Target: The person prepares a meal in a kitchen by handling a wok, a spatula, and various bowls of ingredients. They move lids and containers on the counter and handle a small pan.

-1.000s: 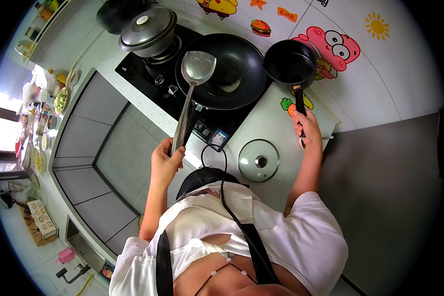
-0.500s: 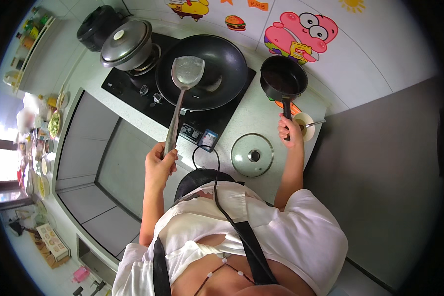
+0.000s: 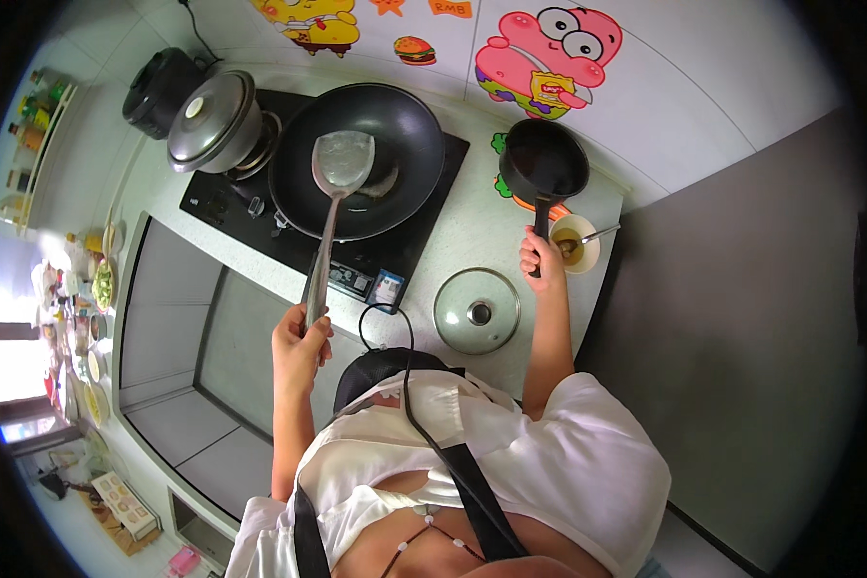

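Observation:
My left hand [image 3: 299, 345] is closed around the metal handle of a wok spatula [image 3: 344, 162]. Its broad blade is over a black wok [image 3: 412, 144] on the hob. A darker handle runs close beside the spatula's; I cannot tell whether my fingers also grip it. In my right hand [image 3: 543, 258] is the handle of a small black saucepan [image 3: 544, 159], above the counter near the tiled wall. Whether its base touches the counter is not visible. Right beside that hand stands a pale bowl [image 3: 591, 258] of yellowish liquid with a metal spoon in it.
A glass lid [image 3: 453, 313] lies on the counter near my body. Left of the wok, a lidded silver pot [image 3: 212, 125] sits on the black hob [image 3: 212, 197], with a dark appliance [image 3: 162, 93] behind. A grey panel [image 3: 732, 289] bounds the right side.
The whole view has shifted, so the cookware appears further left and slightly lower. The bowl shows more fully beside my right hand. Both hands keep their holds.

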A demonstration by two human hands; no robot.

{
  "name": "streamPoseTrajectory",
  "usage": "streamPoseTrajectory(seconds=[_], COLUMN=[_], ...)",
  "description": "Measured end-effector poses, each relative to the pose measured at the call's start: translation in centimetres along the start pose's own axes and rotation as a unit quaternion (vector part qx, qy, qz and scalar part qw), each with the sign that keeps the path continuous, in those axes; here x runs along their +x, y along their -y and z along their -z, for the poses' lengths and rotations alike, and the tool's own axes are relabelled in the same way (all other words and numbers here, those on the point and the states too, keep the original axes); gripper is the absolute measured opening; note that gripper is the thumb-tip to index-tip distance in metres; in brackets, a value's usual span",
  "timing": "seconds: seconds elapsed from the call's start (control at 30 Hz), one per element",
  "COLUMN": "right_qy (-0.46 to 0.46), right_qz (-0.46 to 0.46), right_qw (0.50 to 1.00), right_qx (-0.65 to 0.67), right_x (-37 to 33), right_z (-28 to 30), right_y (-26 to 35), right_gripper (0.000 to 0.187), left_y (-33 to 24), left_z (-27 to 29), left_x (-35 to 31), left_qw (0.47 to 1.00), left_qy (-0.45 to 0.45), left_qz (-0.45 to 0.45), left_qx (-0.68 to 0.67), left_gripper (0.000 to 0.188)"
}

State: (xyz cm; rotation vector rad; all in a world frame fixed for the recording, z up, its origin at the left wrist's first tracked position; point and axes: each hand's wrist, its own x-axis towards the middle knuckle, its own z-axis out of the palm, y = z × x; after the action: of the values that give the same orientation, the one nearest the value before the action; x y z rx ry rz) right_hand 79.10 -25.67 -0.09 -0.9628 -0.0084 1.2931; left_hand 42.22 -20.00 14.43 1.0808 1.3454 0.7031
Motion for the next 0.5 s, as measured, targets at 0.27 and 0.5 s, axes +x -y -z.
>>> streamPoseTrajectory(seconds=[0.27, 0.5], right_qy=[-0.006, -0.017], right_qz=[0.004, 0.001], right_qw=[1.000, 1.000], right_qx=[0.006, -0.020], right_x=[0.7, 0.5], right_z=[0.6, 1.6], right_y=[-0.5, -0.9], right_gripper=[0.013, 0.015], left_y=[-0.8, -2.1], left_z=[-1.7, -3.3], left_x=[0.7, 1.3], left_qw=[1.000, 0.999], left_qy=[0.011, 0.000], left_qz=[0.001, 0.001], left_qx=[0.019, 0.033], left_gripper=[0.017, 0.017])
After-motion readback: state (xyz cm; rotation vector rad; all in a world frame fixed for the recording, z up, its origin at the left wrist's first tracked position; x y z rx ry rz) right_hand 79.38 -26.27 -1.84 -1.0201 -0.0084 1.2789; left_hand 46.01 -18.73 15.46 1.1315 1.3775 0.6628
